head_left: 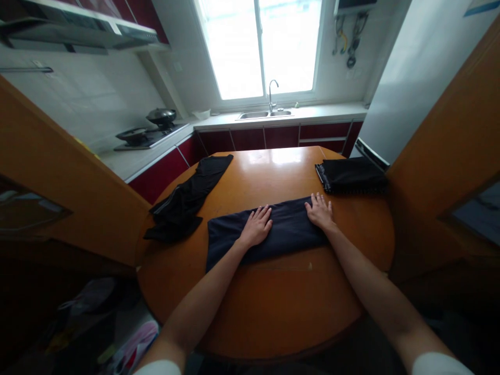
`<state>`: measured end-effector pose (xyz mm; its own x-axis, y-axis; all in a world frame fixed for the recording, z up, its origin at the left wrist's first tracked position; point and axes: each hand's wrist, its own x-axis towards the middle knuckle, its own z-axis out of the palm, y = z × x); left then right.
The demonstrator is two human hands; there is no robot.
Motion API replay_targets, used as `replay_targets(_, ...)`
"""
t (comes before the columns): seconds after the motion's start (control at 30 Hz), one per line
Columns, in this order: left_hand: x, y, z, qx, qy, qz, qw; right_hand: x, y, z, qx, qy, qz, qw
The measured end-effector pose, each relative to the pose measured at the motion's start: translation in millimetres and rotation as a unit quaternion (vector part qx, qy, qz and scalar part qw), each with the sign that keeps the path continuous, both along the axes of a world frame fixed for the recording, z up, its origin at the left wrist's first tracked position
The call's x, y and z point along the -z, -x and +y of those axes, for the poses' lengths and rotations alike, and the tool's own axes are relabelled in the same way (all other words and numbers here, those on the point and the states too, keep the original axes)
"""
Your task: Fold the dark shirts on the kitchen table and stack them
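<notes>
A navy garment (291, 229), folded into a long flat strip, lies across the middle of the wooden table (265, 302). My left hand (257, 226) rests flat on its middle, fingers stretched out. Near the strip's right end my right hand (319, 211) lies with spread fingers on the cloth. Neither hand grips anything. What kind of garment it is I cannot make out. Loosely laid black clothing (183, 200) with a thin pale stripe is on the left of the table. A folded black stack of cloth (351, 176) sits at the far right.
Behind the table runs a counter (332, 111) with a sink (253, 115) under a bright window. A stove (156, 136) with two pans stands at the back left. Wooden door panels (58, 177) flank the table, and a fridge (425, 67) is at the right.
</notes>
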<state>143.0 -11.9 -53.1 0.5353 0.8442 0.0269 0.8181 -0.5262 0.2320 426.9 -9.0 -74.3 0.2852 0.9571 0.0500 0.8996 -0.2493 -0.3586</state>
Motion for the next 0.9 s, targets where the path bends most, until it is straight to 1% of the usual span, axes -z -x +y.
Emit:
replay_targets(0.07, 0.1, 0, 0, 0.001, 0.0, 0.0, 1.0, -1.4, -7, 1, 0.028, -0.018, 0.013, 0.999)
replay_targets(0.13, 0.6, 0, 0, 0.0, -0.001, 0.0, 1.0, -5.6, -3, -2, 0.045, -0.054, 0.011, 0.997)
replay_targets(0.17, 1.0, 0, 0, 0.0, -0.002, 0.0, 1.0, -8.2, 3, -4, 0.041, -0.079, 0.005, 0.996)
replay_targets(0.2, 1.4, 0, 0, -0.001, -0.003, -0.001, 1.0, -10.6, 10, -7, 0.023, -0.104, -0.003, 0.994)
replay_targets(0.27, 2.2, -1, 0, -0.002, -0.004, -0.002, 1.0, -13.3, 28, -12, -0.053, -0.132, -0.019, 0.99)
replay_targets(0.33, 2.7, -2, -1, -0.001, -0.008, -0.003, 1.0, -12.3, 45, -16, -0.142, -0.114, -0.029, 0.983)
replay_targets(0.37, 2.8, -2, -2, -0.001, -0.009, -0.005, 1.0, -10.6, 50, -17, -0.175, -0.091, -0.035, 0.98)
replay_targets(0.4, 2.7, -2, -2, 0.001, -0.011, -0.008, 1.0, -8.5, 54, -17, -0.194, -0.065, -0.042, 0.978)
replay_targets(0.47, 2.1, 0, -4, 0.004, -0.013, -0.015, 1.0, -3.6, 55, -16, -0.193, -0.03, -0.058, 0.979)
replay_targets(0.53, 1.2, 7, -5, -0.004, -0.016, -0.017, 1.0, 1.1, 48, -13, -0.165, -0.02, -0.067, 0.984)
replay_targets(0.6, 0.5, 20, -6, -0.026, -0.018, -0.01, 0.999, 5.4, 37, -11, -0.136, -0.024, -0.066, 0.988)
replay_targets(0.67, 0.4, 40, -6, -0.054, -0.026, 0.005, 0.998, 9.5, 26, -10, -0.111, -0.03, -0.059, 0.992)
replay_targets(0.73, 0.6, 66, -6, -0.087, -0.035, 0.026, 0.995, 13.0, 18, -9, -0.086, -0.034, -0.048, 0.995)
replay_targets(0.8, 0.4, 94, -5, -0.134, -0.039, 0.043, 0.989, 15.0, 13, -8, -0.068, -0.037, -0.035, 0.996)
replay_targets(0.9, -2.0, 130, -4, -0.197, -0.034, 0.048, 0.979, 13.5, 9, -7, -0.057, -0.041, -0.019, 0.997)
